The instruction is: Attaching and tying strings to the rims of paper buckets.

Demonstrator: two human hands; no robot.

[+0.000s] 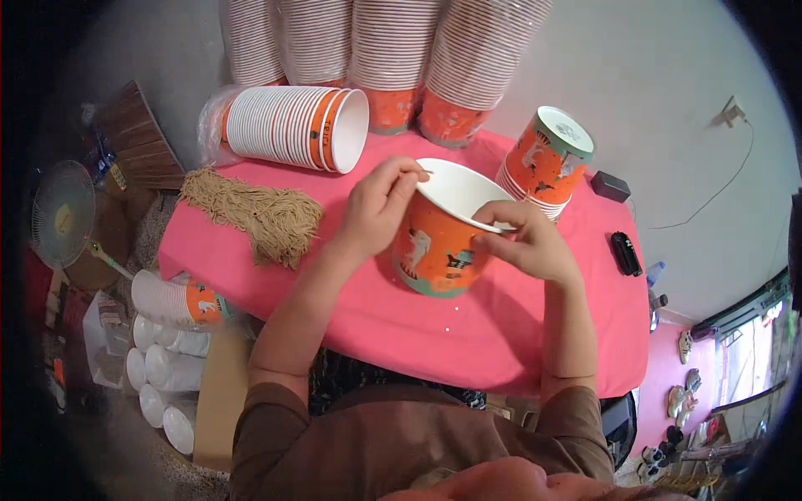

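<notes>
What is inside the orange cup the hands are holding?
The orange cup shows a bare white inner wall; its bottom is out of sight. The left hand and right hand pinch its rim.

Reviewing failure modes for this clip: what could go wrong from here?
1. Both the left hand and right hand pinch the rim of the tilted orange cup; the thin paper could crease.
2. The lying cup stack might roll.
3. The string bundle lies near the table edge and may slip off.
</notes>
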